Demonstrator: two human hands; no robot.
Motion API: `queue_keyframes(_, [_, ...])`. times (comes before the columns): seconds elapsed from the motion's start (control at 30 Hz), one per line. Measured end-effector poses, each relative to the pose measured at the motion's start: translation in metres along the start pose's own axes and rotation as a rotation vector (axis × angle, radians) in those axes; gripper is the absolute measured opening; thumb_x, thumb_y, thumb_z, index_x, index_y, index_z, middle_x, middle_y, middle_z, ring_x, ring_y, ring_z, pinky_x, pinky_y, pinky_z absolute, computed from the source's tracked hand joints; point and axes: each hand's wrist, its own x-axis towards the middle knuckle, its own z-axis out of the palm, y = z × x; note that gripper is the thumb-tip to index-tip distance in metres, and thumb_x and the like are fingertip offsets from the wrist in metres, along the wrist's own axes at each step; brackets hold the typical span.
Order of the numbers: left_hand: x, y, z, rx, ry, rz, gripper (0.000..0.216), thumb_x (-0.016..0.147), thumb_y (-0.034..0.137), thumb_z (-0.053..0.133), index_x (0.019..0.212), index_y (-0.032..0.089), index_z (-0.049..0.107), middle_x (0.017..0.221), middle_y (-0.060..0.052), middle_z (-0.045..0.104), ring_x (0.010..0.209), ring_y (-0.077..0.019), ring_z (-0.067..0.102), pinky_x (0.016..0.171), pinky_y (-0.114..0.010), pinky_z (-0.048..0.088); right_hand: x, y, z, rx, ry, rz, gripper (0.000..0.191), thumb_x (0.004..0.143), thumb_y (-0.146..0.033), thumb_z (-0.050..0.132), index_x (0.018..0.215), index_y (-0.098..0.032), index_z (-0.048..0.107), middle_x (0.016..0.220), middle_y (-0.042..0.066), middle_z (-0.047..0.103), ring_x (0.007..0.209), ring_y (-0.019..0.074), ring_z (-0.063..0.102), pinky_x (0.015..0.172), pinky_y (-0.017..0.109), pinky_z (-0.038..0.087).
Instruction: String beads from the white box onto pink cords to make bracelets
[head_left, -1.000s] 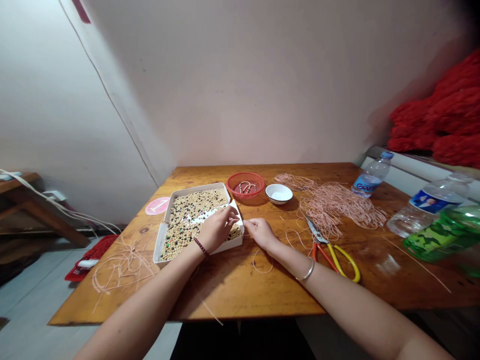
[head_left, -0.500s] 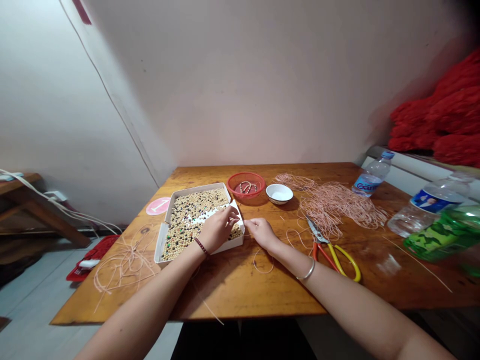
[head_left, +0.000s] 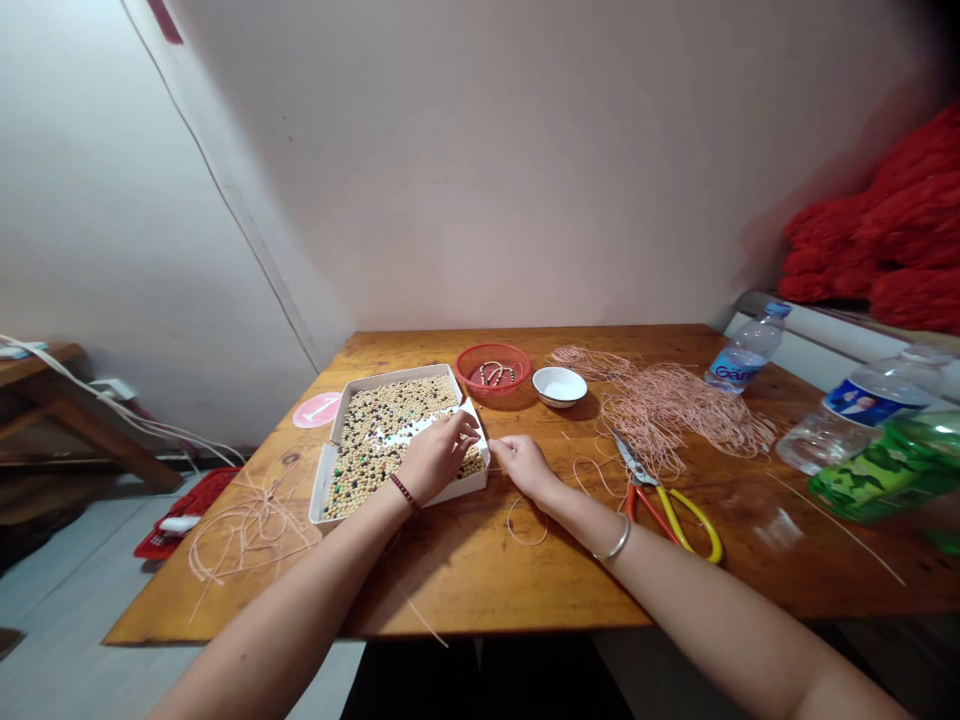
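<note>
A white box (head_left: pixel 327 478) filled with tan, dark and green beads lies on the wooden table (head_left: pixel 465 580). My left hand (head_left: pixel 435 455) hovers over the box's right side, fingertips pinched together on something too small to make out. My right hand (head_left: pixel 523 465) rests just right of the box, fingers pinched on a thin pink cord (head_left: pixel 525 525) that loops on the table beneath my wrist. The two hands nearly meet at the box's right edge.
A red basket (head_left: pixel 492 368) with a beaded string, a white bowl (head_left: pixel 559 386), a heap of pink cords (head_left: pixel 675 410) and yellow-handled scissors (head_left: pixel 664 500) lie to the right. Water bottles (head_left: pixel 742 355) and a green bottle (head_left: pixel 885 460) stand far right. Loose cords (head_left: pixel 247 525) lie at left.
</note>
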Motion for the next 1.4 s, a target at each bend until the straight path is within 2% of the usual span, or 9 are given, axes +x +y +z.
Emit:
queue_keyframes(0.2, [0.000, 0.000, 0.000, -0.006, 0.005, 0.026, 0.010, 0.087, 0.018, 0.053, 0.096, 0.022, 0.051, 0.090, -0.001, 0.066, 0.082, -0.0145, 0.061, 0.070, -0.025, 0.045, -0.001, 0.000, 0.000, -0.003, -0.008, -0.001, 0.037, 0.077, -0.042, 0.044, 0.052, -0.021, 0.026, 0.051, -0.005, 0.022, 0.050, 0.0089, 0.024, 0.049, 0.025, 0.016])
queue_keyframes(0.6, [-0.001, -0.003, -0.001, 0.089, -0.014, 0.007, 0.006, 0.088, 0.026, 0.054, 0.091, 0.021, 0.056, 0.086, -0.002, 0.062, 0.077, -0.0148, 0.057, 0.069, -0.025, 0.043, 0.000, 0.003, 0.000, -0.041, 0.016, -0.009, 0.036, 0.076, -0.039, 0.044, 0.048, -0.020, 0.033, 0.049, -0.004, 0.027, 0.052, 0.0098, 0.030, 0.050, 0.024, 0.020])
queue_keyframes(0.77, [-0.001, -0.003, -0.001, 0.081, -0.026, 0.023, 0.007, 0.087, 0.027, 0.056, 0.089, 0.021, 0.057, 0.086, -0.002, 0.062, 0.079, -0.0151, 0.057, 0.071, -0.026, 0.042, -0.001, -0.002, -0.001, 0.045, 0.015, 0.029, 0.030, 0.074, -0.039, 0.048, 0.053, -0.017, 0.050, 0.051, -0.003, 0.041, 0.055, 0.0115, 0.039, 0.054, 0.023, 0.029])
queue_keyframes(0.9, [-0.001, -0.003, -0.002, 0.064, -0.027, 0.024, 0.009, 0.086, 0.029, 0.058, 0.089, 0.020, 0.057, 0.085, -0.002, 0.063, 0.078, -0.0148, 0.057, 0.071, -0.025, 0.042, 0.000, -0.005, -0.002, 0.148, -0.014, 0.031, 0.028, 0.072, -0.038, 0.052, 0.065, -0.014, 0.066, 0.062, 0.001, 0.059, 0.064, 0.0145, 0.051, 0.061, 0.024, 0.036])
queue_keyframes(0.97, [-0.001, -0.003, -0.002, 0.053, -0.031, 0.025, 0.009, 0.086, 0.028, 0.058, 0.089, 0.020, 0.058, 0.085, -0.002, 0.063, 0.078, -0.0146, 0.058, 0.070, -0.025, 0.042, -0.001, -0.004, -0.001, 0.167, -0.049, 0.025, 0.030, 0.072, -0.038, 0.054, 0.069, -0.013, 0.069, 0.066, 0.003, 0.063, 0.065, 0.0154, 0.054, 0.063, 0.025, 0.038])
queue_keyframes(1.17, [0.001, -0.004, -0.002, 0.033, -0.042, 0.029, 0.003, 0.084, 0.022, 0.059, 0.086, 0.020, 0.058, 0.083, -0.001, 0.063, 0.077, -0.0137, 0.057, 0.070, -0.023, 0.042, -0.001, -0.003, 0.001, 0.189, -0.095, 0.033, 0.028, 0.071, -0.036, 0.058, 0.071, -0.011, 0.072, 0.066, 0.004, 0.067, 0.061, 0.0149, 0.055, 0.061, 0.025, 0.038])
queue_keyframes(1.4, [0.000, -0.005, 0.000, -0.013, -0.072, 0.016, 0.008, 0.080, 0.024, 0.064, 0.086, 0.020, 0.059, 0.083, -0.001, 0.064, 0.075, -0.0131, 0.058, 0.067, -0.023, 0.042, -0.002, -0.007, -0.001, 0.193, -0.074, 0.043, 0.027, 0.070, -0.033, 0.054, 0.060, -0.013, 0.067, 0.059, 0.002, 0.063, 0.058, 0.0141, 0.053, 0.059, 0.024, 0.037])
